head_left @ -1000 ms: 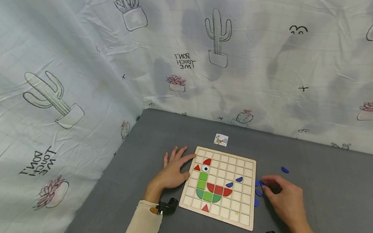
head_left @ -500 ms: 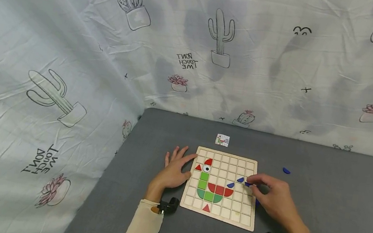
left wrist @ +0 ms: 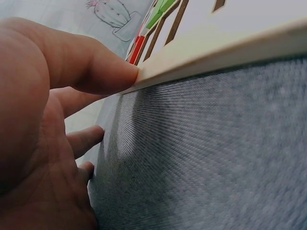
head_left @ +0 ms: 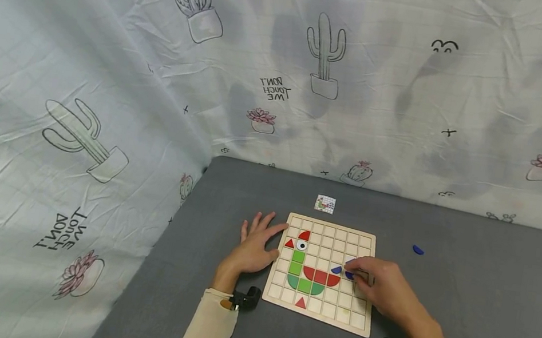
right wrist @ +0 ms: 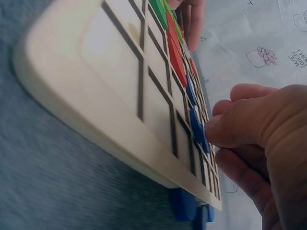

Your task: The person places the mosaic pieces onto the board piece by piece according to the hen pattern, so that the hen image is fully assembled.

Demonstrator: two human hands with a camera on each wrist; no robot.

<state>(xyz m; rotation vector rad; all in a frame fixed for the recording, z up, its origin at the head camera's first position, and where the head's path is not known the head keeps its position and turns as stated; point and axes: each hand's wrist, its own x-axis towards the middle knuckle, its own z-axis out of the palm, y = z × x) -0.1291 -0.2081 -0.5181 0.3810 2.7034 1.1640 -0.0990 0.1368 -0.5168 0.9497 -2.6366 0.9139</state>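
Observation:
A wooden grid board (head_left: 353,321) lies on the grey table, with red, green and blue pieces set in its cells. My left hand (head_left: 253,253) rests along the board's left edge, fingers spread, thumb and forefinger touching the rim; the left wrist view shows a fingertip (left wrist: 127,76) against it. Over the board's right half, my right hand (head_left: 386,289) pinches a blue half-round piece (head_left: 349,275) down at a cell. In the right wrist view its thumb and forefinger meet at that piece (right wrist: 197,127). Another blue piece (head_left: 336,270) lies just left of it.
Beyond the board lies a small picture card (head_left: 325,204) with a coloured grid. A loose blue piece (head_left: 418,250) is on the table to the right. More blue pieces (right wrist: 182,203) sit beside the board's right edge, hidden by my arm in the head view. A patterned cloth (head_left: 287,50) hangs behind.
My right hand has picked up a blue piece from beside the board and moved left with it onto the cells. My left hand has stayed at the board's left edge.

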